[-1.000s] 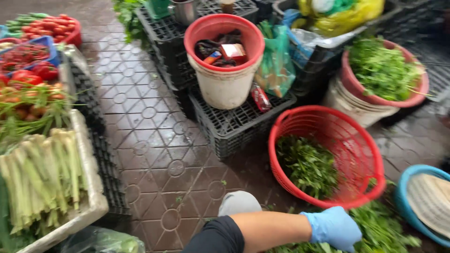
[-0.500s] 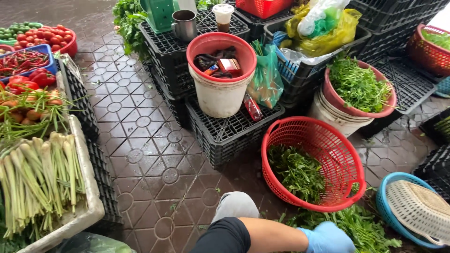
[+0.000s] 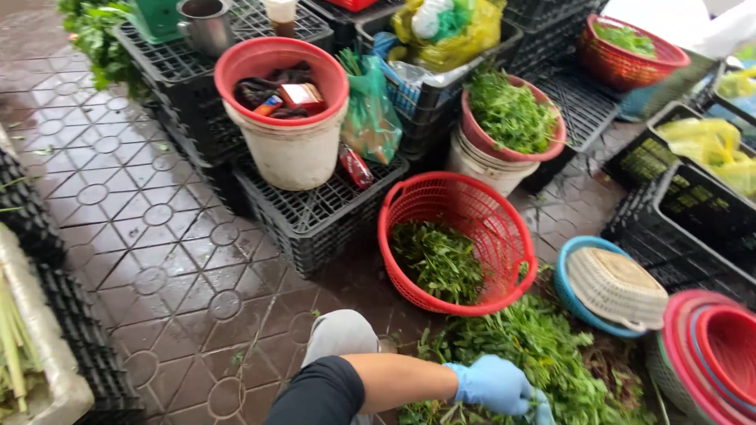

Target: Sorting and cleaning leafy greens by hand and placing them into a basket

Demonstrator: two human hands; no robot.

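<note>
From the head camera, one arm in a dark sleeve is reaching across the bottom edge of the view, and its blue-gloved hand point(image 3: 494, 384) is pressing into the loose pile of leafy greens point(image 3: 543, 354) lying on the wet tiled floor point(image 3: 150, 236). Which hand this is cannot be told for certain; it is entering from the left, and no second hand is showing. The fingers are curling down among the stems, but leaves are hiding the fingertips, so whether they are closing on a bunch or merely resting cannot be told.

The pile is sitting just below the tilted red basket point(image 3: 461, 240), which is already holding a smaller heap of greens against its lower wall, its rim touching the pile. A blue basin with a woven tray point(image 3: 610, 287) is lying just to the right.

In my judgement, gathering stems near their bases, keeping them aligned, and lifting only a modest bunch is giving the cleanest transfer without scattering leaves on the floor.
</note>
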